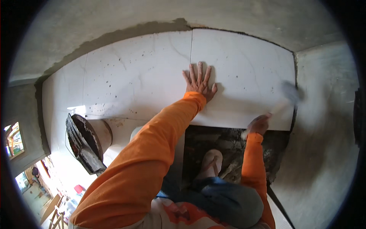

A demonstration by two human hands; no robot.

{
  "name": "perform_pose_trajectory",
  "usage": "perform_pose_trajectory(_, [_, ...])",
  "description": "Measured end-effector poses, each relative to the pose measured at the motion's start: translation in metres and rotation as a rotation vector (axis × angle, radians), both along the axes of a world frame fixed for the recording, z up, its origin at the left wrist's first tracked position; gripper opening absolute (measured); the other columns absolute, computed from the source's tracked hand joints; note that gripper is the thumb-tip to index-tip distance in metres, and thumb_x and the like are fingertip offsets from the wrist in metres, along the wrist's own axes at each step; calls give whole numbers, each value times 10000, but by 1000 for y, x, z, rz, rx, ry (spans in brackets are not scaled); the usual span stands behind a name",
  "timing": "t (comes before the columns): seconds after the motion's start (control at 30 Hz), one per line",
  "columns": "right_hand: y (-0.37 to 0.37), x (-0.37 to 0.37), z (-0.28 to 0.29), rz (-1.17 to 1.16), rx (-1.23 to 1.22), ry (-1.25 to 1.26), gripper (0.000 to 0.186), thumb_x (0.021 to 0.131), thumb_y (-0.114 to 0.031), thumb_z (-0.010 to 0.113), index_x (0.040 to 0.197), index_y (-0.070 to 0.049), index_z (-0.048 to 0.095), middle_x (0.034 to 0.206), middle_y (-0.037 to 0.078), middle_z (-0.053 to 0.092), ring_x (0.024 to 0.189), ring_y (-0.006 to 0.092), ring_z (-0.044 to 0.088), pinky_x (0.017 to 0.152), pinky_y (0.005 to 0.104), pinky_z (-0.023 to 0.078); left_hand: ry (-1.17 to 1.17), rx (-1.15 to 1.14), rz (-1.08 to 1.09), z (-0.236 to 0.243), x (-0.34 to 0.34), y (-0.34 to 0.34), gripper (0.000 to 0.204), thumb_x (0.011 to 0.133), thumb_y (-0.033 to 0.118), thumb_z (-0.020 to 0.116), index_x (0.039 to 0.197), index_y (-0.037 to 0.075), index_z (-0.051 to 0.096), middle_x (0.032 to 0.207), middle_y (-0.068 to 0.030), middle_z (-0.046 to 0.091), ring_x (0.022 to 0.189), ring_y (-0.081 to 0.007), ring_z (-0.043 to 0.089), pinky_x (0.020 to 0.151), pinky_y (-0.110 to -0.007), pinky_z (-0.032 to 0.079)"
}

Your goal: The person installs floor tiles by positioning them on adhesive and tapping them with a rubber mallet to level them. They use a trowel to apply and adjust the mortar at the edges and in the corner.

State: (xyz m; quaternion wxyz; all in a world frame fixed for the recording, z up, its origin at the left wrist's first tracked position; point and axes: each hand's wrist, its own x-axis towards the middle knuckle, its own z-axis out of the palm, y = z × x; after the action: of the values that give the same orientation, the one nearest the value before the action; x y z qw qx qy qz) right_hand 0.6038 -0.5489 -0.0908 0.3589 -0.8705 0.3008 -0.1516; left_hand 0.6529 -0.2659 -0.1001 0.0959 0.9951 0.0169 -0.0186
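My left hand (pixel 199 83) lies flat, fingers spread, on the big white floor tile (pixel 244 76). At four o'clock from it my right hand (pixel 259 124) is clenched around a mallet (pixel 284 101), its blurred head over the tile's right edge. A mortar-caked bucket (pixel 85 143) stands at eight o'clock.

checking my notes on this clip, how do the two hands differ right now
The left hand lies flat, fingers spread, on the white tile; the right hand is closed around a mallet handle at the tile's near edge. The left hand is sharp and holds nothing; the mallet by the right hand is blurred. Both arms wear orange sleeves.
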Motion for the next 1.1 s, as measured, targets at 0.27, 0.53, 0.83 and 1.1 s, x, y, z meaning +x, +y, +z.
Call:
perform_pose_trajectory(0.27, [-32,7,9,-43,456,-164,471,964,-431,366,617,-116,410,492,6,389,440,162,419,444,315,403,-9,21,31,7,7,-5,746,856,537,362,1486,207,136,1542,-122,87,1395,-436,9,1042,-688,29])
perform_pose_trajectory(0.53, [-7,-2,18,-136,931,292,484,949,-544,353,647,-167,388,423,-16,310,303,126,297,318,298,320,28,13,35,7,4,-4,735,864,522,364,1485,194,146,1543,-123,92,1398,-432,7,1056,-668,14])
perform_pose_trajectory(0.83, [-18,9,-9,112,574,103,600,895,-614,426,587,-99,402,482,12,399,404,181,409,391,325,355,7,-20,20,6,4,-2,733,868,518,368,1482,175,162,1539,-135,99,1396,-434,7,1056,-667,17])
perform_pose_trajectory(1.1, [1,18,20,134,455,77,493,935,-518,360,873,-55,519,647,105,494,579,266,470,538,370,388,80,18,-16,14,2,-6,728,881,541,362,1481,178,166,1543,-130,85,1397,-430,23,1065,-651,6])
